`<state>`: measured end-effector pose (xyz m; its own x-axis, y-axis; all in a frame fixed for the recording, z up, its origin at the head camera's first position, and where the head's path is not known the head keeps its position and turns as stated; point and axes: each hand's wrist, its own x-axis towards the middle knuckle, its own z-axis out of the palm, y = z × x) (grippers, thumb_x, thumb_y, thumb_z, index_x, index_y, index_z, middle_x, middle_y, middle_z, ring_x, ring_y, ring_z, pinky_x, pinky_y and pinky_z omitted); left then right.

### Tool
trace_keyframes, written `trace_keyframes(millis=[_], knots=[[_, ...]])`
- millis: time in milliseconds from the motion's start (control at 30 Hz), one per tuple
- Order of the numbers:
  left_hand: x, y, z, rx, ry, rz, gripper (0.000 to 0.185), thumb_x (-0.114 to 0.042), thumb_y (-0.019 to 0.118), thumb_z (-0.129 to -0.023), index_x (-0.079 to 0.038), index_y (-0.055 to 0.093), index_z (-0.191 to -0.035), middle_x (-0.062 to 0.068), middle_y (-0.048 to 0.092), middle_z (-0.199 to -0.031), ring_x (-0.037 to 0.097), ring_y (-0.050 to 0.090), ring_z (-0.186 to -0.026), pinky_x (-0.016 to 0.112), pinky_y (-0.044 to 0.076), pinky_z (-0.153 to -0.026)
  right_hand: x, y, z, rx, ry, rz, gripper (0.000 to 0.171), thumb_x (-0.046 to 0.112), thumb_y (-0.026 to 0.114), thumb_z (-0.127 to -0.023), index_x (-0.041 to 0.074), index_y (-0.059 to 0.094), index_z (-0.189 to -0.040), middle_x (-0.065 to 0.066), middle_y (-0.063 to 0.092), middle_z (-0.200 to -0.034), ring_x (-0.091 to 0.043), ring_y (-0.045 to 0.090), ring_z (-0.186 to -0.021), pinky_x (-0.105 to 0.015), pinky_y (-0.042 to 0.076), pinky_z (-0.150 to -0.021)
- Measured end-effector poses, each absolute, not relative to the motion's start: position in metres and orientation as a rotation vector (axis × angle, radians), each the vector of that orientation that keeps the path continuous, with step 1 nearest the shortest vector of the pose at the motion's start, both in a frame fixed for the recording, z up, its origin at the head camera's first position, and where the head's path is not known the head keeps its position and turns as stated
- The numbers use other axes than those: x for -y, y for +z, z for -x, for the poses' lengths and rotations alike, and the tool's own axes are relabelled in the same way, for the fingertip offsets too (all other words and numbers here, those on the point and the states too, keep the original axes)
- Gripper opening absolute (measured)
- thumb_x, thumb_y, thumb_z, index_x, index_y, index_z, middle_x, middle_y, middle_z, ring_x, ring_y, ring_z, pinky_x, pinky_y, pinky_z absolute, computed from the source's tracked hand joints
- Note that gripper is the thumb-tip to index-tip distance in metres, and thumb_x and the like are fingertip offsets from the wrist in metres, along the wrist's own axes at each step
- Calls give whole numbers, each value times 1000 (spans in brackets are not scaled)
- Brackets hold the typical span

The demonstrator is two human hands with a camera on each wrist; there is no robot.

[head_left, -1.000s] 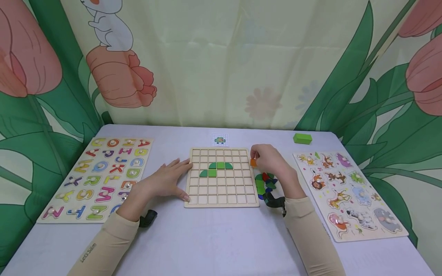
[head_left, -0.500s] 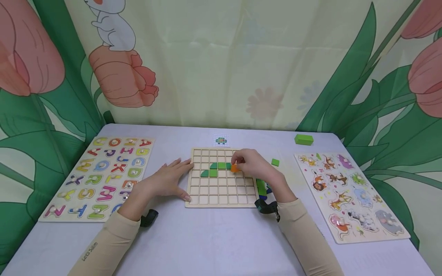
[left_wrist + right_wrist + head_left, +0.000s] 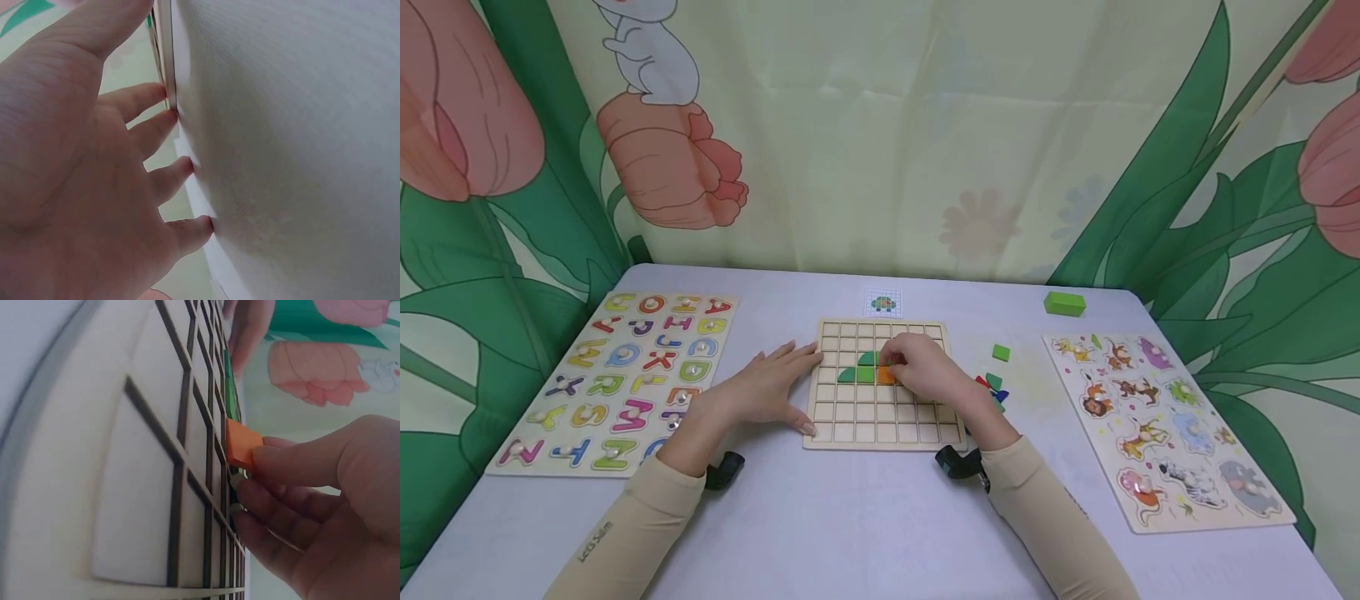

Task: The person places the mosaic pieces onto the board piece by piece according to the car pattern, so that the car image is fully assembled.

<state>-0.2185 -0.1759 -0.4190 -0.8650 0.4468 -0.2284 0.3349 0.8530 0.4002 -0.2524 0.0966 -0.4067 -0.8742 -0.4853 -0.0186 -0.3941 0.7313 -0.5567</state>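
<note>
A wooden grid board (image 3: pixel 880 421) lies in the middle of the table, with green pieces (image 3: pixel 856 373) set in its upper rows. My right hand (image 3: pixel 917 367) reaches over the board and pinches a small orange square piece (image 3: pixel 886 375) (image 3: pixel 242 442) between thumb and fingers, right next to the green pieces. The piece sits against a grid cell. My left hand (image 3: pixel 767 387) (image 3: pixel 94 162) lies flat on the table with straight fingers touching the board's left edge (image 3: pixel 164 56).
An alphabet puzzle (image 3: pixel 625 375) lies on the left, an animal puzzle (image 3: pixel 1165 425) on the right. Loose coloured pieces (image 3: pixel 994 385) sit right of the board, a green square (image 3: pixel 1000 352) beyond them, a green block (image 3: pixel 1063 303) at the back right, a small pattern card (image 3: pixel 882 303) behind the board.
My right hand carried the orange piece from the board's right edge leftward over the grid to the cell beside the green pieces. My left hand stayed put.
</note>
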Motion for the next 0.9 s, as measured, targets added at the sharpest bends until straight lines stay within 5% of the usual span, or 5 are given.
trace_keyframes(millis=[900], knots=[[176,-417,217,-2718,522,-593,118,-62,85,-62,-17,31,-157,3,20,-168,38,11,-155,71,13,-118,-83,-408,243,-2867,-725,563,15,3,65,-92,12,76,-96,-4,66,-89,-19,53,-78,-28,46,-69]])
